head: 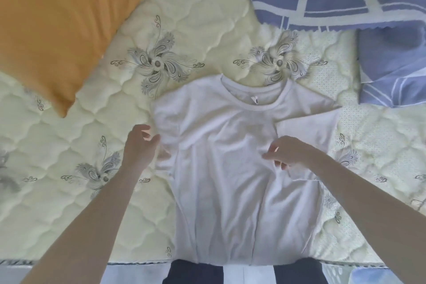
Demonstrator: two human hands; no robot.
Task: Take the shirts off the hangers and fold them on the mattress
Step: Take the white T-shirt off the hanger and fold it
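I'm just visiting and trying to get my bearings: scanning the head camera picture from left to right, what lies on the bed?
Orange pillow → left hand at the shirt's edge → white short-sleeved T-shirt spread flat on the cream quilted mattress → right hand on the shirt → blue blanket with white stripes.

two bare forearms, no sleeves, left grip (140,145), right grip (289,152), dark trousers (196,272)
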